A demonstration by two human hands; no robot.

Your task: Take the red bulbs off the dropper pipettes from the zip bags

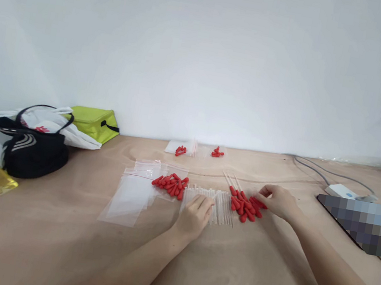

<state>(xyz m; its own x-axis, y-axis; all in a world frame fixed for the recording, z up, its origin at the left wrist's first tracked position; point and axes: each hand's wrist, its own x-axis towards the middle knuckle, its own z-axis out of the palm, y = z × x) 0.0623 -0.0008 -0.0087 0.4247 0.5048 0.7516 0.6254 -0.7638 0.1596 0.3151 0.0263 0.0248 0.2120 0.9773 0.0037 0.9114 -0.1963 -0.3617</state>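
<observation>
A row of thin clear glass tubes point(222, 207) lies side by side on the table. My left hand point(195, 216) rests over the row with its fingers curled; what they hold, if anything, is hidden. To the right is a pile of red rubber bulbs point(245, 206), several with slim clear tubes point(231, 181) pointing away from me. My right hand point(276, 201) reaches to the pile's right edge, thumb and fingers pinched at a red bulb point(261, 204). A second heap of red bulbs point(171, 183) sits left of the tubes, beside clear zip bags point(129, 198).
Near the wall lie small bags with red bulbs point(180, 150) and more red bulbs point(217, 153). A black bag point(37, 155), a white bag and a lime-green bag point(93, 120) stand left. A blurred-out device point(356, 226) and a white power strip point(342, 191) with cables are right.
</observation>
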